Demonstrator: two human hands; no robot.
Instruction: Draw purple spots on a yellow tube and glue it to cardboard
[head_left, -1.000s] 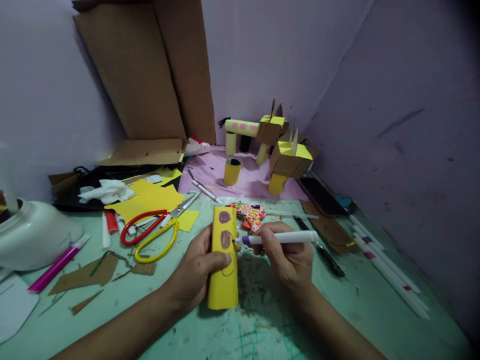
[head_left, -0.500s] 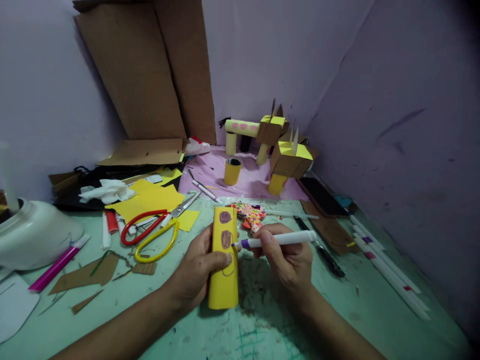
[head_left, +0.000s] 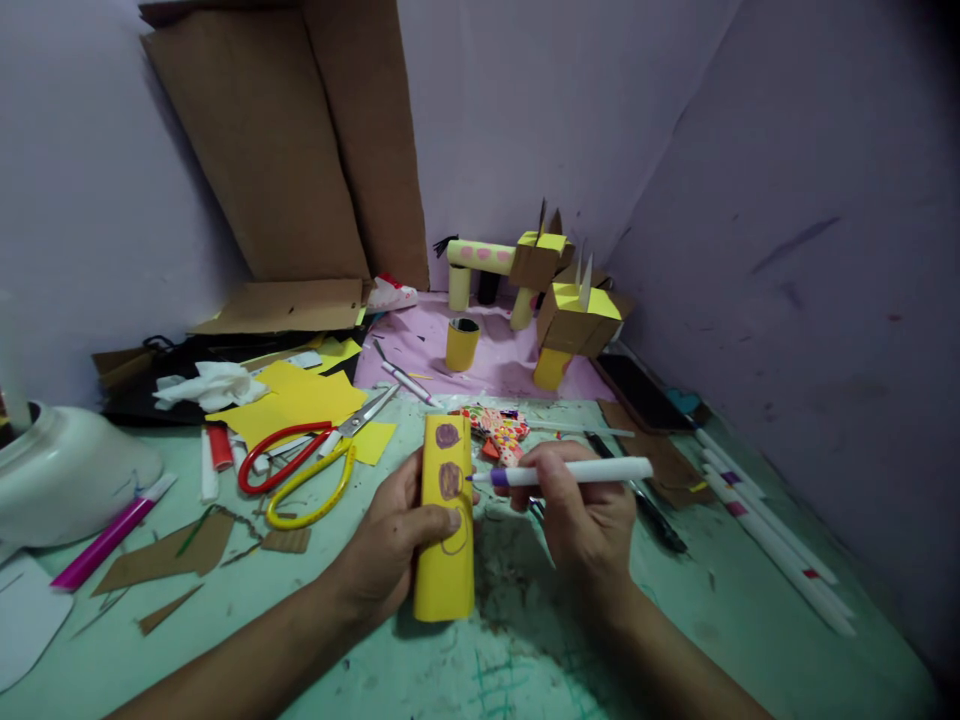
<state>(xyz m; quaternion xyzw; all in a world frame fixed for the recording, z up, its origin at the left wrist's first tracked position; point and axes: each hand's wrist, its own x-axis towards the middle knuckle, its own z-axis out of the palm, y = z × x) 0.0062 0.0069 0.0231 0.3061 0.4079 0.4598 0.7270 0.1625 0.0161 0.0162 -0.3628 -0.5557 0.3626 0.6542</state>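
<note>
A yellow tube (head_left: 442, 585) stands out at the centre, gripped from its left side by my left hand (head_left: 401, 530), with the thumb across its front. Two filled purple ovals and one outlined oval show on its face, the outline partly under the thumb. My right hand (head_left: 577, 510) pinches a white marker (head_left: 611, 470) with a purple collar. The marker lies nearly level, its tip pointing left at the tube's right edge beside the second oval; whether it touches is unclear.
Scissors (head_left: 319, 440) with red and yellow handles lie left of the tube. Beyond are yellow paper (head_left: 289, 395), a short yellow cup (head_left: 462, 346) and box-headed figures (head_left: 577, 318). A white pot (head_left: 79, 475) stands left; a phone (head_left: 645, 393) and markers (head_left: 780, 545) lie right.
The marker has tilted to a flatter angle, and my right hand has shifted slightly right. My left hand holds the tube much as before. The whole view has moved slightly.
</note>
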